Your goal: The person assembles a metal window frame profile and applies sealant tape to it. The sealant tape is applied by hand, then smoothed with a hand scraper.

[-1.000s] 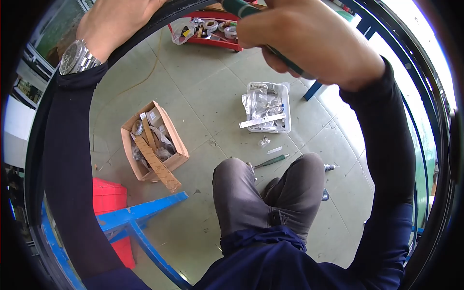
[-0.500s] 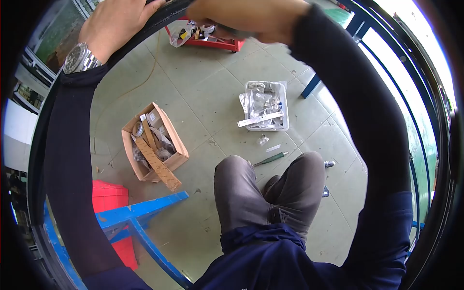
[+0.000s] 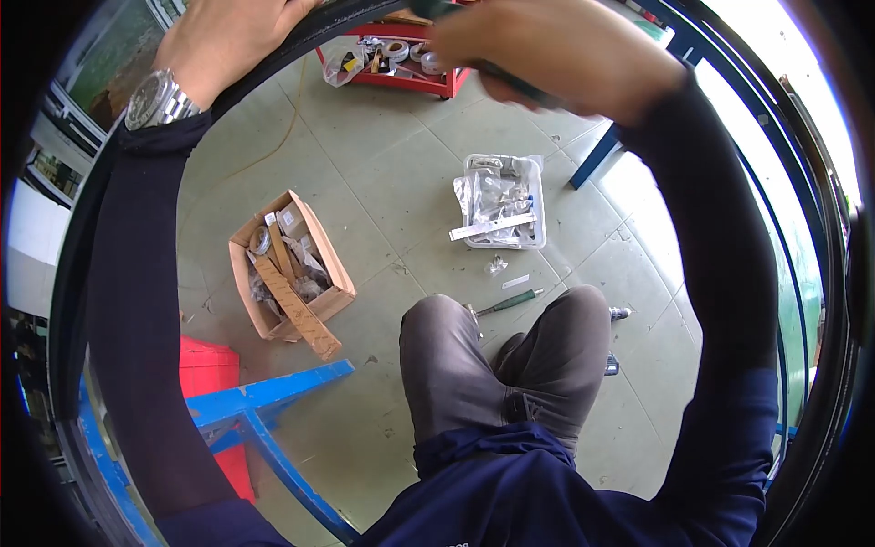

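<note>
My left hand, below which a metal wristwatch sits, is at the upper left against a black frame. Its thumb lies along the bar; the other fingertips are cut off by the top edge, and the hand appears closed on the frame. At the top centre my right hand, blurred by motion, is closed around a dark green tool handle. The fingers hide most of that tool, and its kind cannot be made out.
On the tiled floor stand an open cardboard box of parts and a clear plastic bin with bags. A green-handled tool lies by my knees. A red cart is behind, a blue metal stand at lower left.
My right hand has moved to the right and slightly down with the tool, uncovering more of the red cart. My left hand stays at the frame, shifted slightly right in view.
</note>
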Tool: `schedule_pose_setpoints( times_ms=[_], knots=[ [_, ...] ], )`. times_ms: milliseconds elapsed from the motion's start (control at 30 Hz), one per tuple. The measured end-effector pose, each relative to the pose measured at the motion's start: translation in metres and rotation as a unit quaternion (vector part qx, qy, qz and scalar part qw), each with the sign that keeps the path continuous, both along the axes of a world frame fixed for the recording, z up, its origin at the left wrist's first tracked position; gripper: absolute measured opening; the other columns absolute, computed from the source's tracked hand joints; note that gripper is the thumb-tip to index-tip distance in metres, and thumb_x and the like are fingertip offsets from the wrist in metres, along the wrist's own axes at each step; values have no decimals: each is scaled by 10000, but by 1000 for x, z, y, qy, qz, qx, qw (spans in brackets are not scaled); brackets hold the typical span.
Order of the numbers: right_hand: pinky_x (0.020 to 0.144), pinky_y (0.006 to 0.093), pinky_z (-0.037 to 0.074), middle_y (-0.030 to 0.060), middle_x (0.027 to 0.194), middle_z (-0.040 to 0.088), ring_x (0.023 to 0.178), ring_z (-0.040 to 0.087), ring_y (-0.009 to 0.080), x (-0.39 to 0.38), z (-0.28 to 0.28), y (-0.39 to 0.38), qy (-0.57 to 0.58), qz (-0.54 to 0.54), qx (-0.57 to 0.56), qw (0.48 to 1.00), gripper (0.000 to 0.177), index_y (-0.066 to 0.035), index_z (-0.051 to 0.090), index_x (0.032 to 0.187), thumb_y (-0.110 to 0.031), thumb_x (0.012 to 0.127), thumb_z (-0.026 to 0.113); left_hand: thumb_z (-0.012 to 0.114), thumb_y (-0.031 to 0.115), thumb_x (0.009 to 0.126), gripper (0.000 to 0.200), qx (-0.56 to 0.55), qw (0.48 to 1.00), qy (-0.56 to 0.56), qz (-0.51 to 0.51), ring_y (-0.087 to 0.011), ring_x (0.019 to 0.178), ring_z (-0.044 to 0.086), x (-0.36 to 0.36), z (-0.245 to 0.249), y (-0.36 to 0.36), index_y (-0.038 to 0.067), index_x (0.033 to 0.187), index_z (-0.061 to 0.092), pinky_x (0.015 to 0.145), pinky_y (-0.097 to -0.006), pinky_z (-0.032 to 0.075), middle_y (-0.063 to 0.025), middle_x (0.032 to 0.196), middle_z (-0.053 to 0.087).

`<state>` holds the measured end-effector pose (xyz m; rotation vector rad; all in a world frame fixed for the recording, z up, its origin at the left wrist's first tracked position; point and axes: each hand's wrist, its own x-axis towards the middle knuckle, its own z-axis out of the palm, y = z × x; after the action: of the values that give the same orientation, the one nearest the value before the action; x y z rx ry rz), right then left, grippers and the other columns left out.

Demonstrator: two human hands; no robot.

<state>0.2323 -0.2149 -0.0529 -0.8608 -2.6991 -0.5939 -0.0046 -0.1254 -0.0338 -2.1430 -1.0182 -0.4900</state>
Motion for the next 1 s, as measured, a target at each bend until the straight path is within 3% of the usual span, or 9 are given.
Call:
schedule_pose_setpoints(
  times_ms=[333,400,433,500,600,633,733,833,1000],
  knots=[
    [698,273,537,87,849,623,761,654,147,-14,10,-6,19,-117,-178,977,62,-16,667,914,-55,892,624,648,402,968,457,-35,998,11,51,-435,806,719,4,6,-3,25,1194,526,696,-521,579,-246,841,716],
    [693,293,532,68,764,606,736,645,165,-9,-12,46,-116,-19,155,981,54,-41,646,879,-87,897,625,652,395,964,449,-25,999,12,42,-435,807,720,9,9,-10,28,1189,524,697,-520,579,-247,838,715],
    [708,304,534,71,756,602,746,645,181,-17,-12,46,-122,-30,208,970,61,-36,644,896,-96,895,633,654,392,963,447,-20,999,12,35,-435,807,720,8,9,-9,30,1189,522,698,-520,579,-248,837,715],
    [727,318,535,79,757,607,767,644,205,-23,-6,21,144,-113,-62,981,109,-16,654,967,-98,897,638,655,389,962,441,-26,999,11,25,-435,809,720,3,7,-2,35,1189,520,701,-521,579,-248,837,716],
    [748,317,522,74,760,608,806,643,200,-5,-2,-5,42,12,7,999,188,20,688,1055,-87,907,646,653,384,964,430,-40,999,6,27,-435,810,720,-4,4,13,40,1184,519,706,-523,579,-246,839,717],
    [769,322,518,75,768,617,840,645,211,-14,7,-4,44,-93,-130,986,162,11,697,1018,-93,901,654,653,381,965,426,-40,999,8,32,-435,808,720,-3,4,13,39,1180,518,707,-522,579,-245,839,717],
    [790,314,493,28,816,666,855,652,205,-40,2,37,-235,-179,214,931,81,-38,684,876,-114,884,657,653,369,964,415,-45,997,20,58,-433,810,720,4,10,4,36,1171,517,710,-520,581,-244,841,717],
    [804,318,501,48,867,693,893,662,216,-11,-2,8,-78,-48,56,994,74,-40,669,859,-111,878,661,652,366,963,414,-41,998,14,34,-434,819,719,2,5,8,37,1176,516,715,-520,580,-247,849,717],
    [850,365,529,79,939,701,1000,641,249,-14,-27,50,-4,-39,80,996,46,-81,684,839,-125,850,677,660,367,959,426,-4,1000,3,11,-434,825,719,1,3,0,36,1183,513,718,-516,580,-247,854,716]
  ],
)
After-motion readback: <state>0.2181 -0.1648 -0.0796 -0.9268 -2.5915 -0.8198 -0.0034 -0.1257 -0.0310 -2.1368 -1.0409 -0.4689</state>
